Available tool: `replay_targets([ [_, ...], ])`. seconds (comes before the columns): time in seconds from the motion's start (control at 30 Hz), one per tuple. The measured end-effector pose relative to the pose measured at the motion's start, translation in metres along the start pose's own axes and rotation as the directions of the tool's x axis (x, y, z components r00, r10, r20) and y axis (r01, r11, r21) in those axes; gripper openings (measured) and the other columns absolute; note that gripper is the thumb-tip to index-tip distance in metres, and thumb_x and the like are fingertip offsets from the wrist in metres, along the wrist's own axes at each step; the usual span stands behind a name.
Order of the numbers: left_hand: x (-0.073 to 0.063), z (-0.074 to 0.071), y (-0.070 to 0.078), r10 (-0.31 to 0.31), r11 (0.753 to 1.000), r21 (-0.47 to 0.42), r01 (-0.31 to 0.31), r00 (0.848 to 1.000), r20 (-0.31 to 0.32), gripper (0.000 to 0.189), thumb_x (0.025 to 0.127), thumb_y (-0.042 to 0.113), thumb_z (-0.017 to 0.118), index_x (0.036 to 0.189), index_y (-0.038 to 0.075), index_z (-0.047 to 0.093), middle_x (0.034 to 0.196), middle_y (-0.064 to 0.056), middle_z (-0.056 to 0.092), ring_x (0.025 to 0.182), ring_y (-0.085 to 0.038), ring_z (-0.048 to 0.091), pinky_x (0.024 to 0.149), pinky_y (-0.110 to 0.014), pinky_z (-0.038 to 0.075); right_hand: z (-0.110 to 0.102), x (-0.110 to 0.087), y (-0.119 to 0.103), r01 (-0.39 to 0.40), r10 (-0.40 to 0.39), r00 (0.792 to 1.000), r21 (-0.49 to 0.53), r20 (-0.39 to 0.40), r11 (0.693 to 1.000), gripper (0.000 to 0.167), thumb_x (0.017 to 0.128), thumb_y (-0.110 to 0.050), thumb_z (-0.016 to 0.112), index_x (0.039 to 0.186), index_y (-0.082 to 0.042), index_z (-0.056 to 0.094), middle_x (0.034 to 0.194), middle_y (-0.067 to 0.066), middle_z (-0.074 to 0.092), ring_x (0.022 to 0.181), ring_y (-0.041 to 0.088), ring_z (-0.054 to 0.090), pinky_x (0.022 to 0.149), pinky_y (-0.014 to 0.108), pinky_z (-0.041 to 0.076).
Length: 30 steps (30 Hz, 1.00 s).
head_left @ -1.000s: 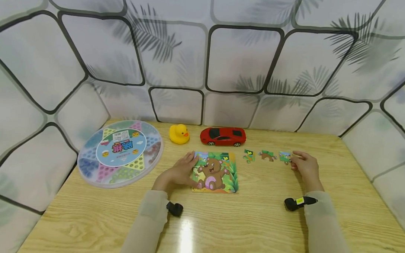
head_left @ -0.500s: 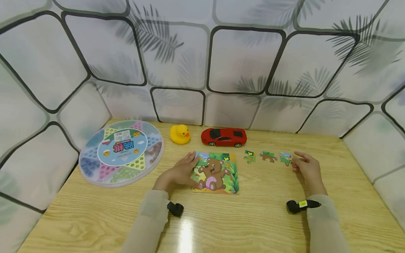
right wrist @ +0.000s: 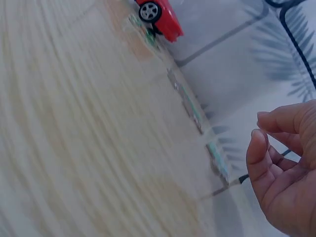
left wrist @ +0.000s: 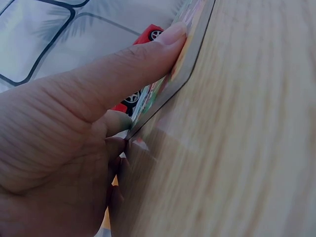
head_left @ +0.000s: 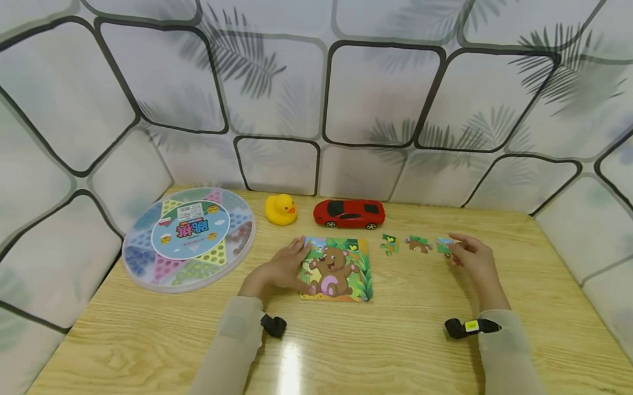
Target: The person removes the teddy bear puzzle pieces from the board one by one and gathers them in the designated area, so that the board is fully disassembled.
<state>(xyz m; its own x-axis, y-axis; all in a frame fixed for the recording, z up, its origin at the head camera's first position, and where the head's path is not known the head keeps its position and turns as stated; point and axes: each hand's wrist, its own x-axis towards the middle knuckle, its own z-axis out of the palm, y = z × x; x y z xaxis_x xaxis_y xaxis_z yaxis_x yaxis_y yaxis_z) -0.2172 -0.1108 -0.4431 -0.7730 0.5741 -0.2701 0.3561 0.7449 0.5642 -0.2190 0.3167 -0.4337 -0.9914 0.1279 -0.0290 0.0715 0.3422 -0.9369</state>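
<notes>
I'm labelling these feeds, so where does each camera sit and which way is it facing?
On the head: faces forward and down over the table; left hand, right hand and sleeves show.
On left wrist: faces bear puzzle; left hand shows.
On right wrist: faces puzzle pieces; right hand shows.
Wrist views share the red car.

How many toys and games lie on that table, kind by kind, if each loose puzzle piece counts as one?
Loose puzzle pieces: 3
Bear puzzle board: 1
Round game board: 1
Red toy car: 1
Yellow toy duck: 1
Total: 7
</notes>
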Motion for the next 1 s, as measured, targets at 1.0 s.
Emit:
replay_targets([
  [1.0,-0.002,0.002,0.004,0.030,0.999,0.014,-0.030,1.000,0.009,0.069,0.084,0.042,0.068,0.145,0.031,0.039,0.155,-0.022,-0.011,0.142,-0.036,-0.015,0.112,-0.053,-0.004,0.115,-0.024,-0.032,0.221,-0.156,0.852,-0.073,0.499,0.973,0.039,0.092,-0.009,0.060,0.128,0.006,0.053,0.085,0.009,0.059,0.060,0.012,0.050,0.053,0.025,0.046],
])
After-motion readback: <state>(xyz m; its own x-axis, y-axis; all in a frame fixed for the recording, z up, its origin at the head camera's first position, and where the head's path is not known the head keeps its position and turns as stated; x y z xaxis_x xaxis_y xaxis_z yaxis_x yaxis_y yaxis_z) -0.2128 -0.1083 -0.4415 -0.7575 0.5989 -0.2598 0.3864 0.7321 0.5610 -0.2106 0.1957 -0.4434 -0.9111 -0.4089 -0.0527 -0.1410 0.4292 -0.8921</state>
